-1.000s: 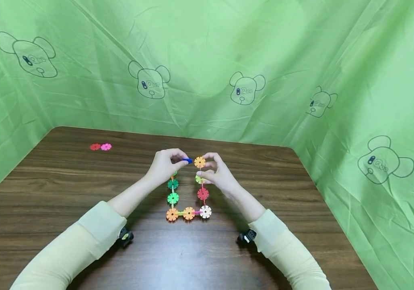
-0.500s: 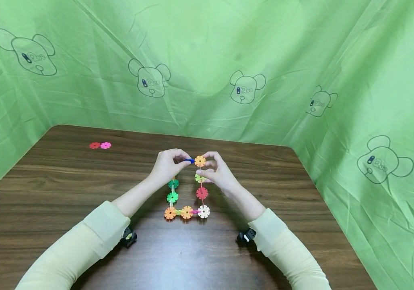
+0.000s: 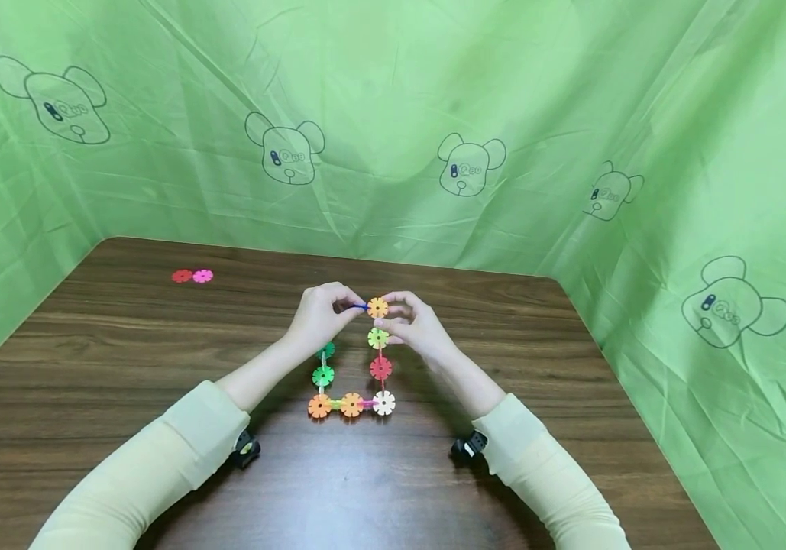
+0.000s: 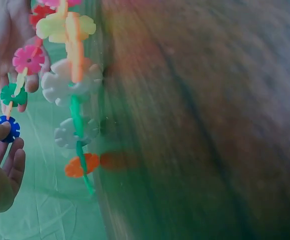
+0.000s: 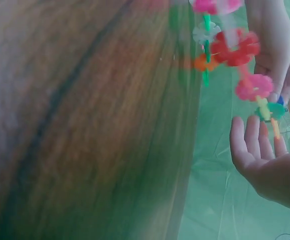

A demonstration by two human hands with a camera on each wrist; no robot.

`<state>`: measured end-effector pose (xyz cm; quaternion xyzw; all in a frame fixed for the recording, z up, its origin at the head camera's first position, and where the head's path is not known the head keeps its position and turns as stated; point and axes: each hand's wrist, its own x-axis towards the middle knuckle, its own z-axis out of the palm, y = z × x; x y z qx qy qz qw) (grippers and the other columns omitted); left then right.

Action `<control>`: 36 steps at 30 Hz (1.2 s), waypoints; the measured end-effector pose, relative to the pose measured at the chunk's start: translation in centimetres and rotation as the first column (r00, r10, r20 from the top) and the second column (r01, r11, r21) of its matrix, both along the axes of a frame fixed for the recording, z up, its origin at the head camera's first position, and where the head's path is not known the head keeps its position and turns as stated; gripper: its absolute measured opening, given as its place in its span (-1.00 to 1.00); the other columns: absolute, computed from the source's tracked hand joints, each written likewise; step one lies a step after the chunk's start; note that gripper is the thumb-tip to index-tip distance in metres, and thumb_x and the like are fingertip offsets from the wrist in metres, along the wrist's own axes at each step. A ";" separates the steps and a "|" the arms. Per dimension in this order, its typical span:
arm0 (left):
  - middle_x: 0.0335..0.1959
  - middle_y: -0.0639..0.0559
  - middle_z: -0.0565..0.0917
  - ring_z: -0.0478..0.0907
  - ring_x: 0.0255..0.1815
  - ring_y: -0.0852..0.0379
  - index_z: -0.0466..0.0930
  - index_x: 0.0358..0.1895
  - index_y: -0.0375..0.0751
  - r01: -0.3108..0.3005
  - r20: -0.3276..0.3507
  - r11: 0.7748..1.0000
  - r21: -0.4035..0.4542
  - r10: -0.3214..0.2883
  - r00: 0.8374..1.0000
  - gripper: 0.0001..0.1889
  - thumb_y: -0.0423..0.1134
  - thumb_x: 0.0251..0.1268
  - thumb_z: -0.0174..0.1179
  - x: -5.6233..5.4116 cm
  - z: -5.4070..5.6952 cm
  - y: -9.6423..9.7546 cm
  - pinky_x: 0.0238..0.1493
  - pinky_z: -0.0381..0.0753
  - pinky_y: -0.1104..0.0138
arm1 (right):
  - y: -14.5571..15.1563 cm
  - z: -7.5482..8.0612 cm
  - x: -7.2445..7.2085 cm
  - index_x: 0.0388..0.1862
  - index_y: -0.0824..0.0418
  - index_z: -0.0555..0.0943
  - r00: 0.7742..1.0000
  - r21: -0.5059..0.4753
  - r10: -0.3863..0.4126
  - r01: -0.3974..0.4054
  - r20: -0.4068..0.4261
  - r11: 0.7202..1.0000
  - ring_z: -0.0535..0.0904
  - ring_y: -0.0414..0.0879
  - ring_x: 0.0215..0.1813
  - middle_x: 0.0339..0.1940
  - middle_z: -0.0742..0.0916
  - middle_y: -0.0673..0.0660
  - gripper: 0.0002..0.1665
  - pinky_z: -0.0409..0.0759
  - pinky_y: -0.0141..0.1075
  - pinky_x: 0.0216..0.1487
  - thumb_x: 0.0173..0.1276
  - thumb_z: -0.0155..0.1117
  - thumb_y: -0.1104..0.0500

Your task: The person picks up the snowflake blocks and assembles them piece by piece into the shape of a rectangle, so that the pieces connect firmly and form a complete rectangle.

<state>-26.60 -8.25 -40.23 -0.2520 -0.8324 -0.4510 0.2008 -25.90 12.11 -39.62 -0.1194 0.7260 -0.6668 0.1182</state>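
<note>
My left hand [image 3: 318, 317] pinches a blue snowflake disc [image 4: 15, 131] between thumb and fingers. In the head view the disc is edge-on against an orange snowflake disc [image 3: 377, 308]. That orange disc tops the right side of a U-shaped chain of slotted discs, and my right hand [image 3: 422, 325] grips it there, thumb close to a yellow-green disc [image 3: 378, 338]. Lower in the chain are a red disc [image 3: 381, 368], a white disc [image 3: 383, 402] and a bright green disc [image 3: 322, 376]. My left hand hides the top of the chain's left side.
A loose red disc [image 3: 182, 276] and a pink disc [image 3: 203, 276] lie side by side at the back left of the wooden table [image 3: 104, 344]. Green cloth [image 3: 379, 214] printed with bear heads hangs around the table's back and sides.
My left hand has moved slightly right, bringing the blue disc from a small gap up to the orange disc's edge. The chain's lower end has shifted slightly left; my right hand stays nearly still.
</note>
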 end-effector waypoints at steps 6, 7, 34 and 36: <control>-0.47 0.12 0.68 0.54 -0.48 0.27 0.74 -0.40 -0.16 0.004 -0.039 1.000 -0.016 -0.005 0.999 -0.99 -0.33 0.09 0.37 0.1 -0.3 0.0 -0.44 0.58 0.35 | 0.4 0.2 -0.5 0.02 0.41 0.57 0.996 -0.038 -0.082 0.082 -0.016 0.996 0.67 -0.06 -0.31 -0.23 0.72 0.15 -0.68 0.59 0.02 0.01 0.30 0.24 0.31; -0.47 0.11 0.68 0.54 -0.48 0.27 0.74 -0.40 -0.15 0.011 -0.044 1.000 -0.016 -0.011 0.999 -0.98 -0.35 0.08 0.37 0.1 -0.3 0.0 -0.44 0.60 0.33 | 0.4 0.2 -0.6 0.00 0.44 0.57 0.996 -0.043 -0.090 0.089 -0.018 0.995 0.67 -0.07 -0.34 -0.26 0.73 0.15 -0.69 0.61 -0.01 -0.02 0.29 0.24 0.34; -0.44 0.09 0.71 0.59 -0.46 0.26 0.74 -0.40 -0.13 0.064 -0.010 0.998 0.010 -0.064 0.998 -0.95 -0.36 0.05 0.39 0.6 0.0 0.3 -0.41 0.64 0.23 | 0.2 0.0 -0.9 -0.06 0.47 0.53 0.997 -0.039 -0.072 0.071 -0.025 0.997 0.67 -0.12 -0.43 -0.39 0.71 0.13 -0.72 0.69 -0.17 -0.23 0.25 0.25 0.41; -0.40 0.08 0.72 0.61 -0.42 0.25 0.74 -0.36 -0.13 0.079 0.024 0.997 -0.004 -0.079 0.997 -0.93 -0.33 0.06 0.39 0.6 0.1 0.0 -0.37 0.65 0.22 | 0.3 -0.2 -1.0 -0.04 0.45 0.53 0.997 -0.028 -0.066 0.065 -0.031 0.998 0.67 -0.12 -0.42 -0.38 0.71 0.13 -0.70 0.69 -0.16 -0.22 0.25 0.26 0.40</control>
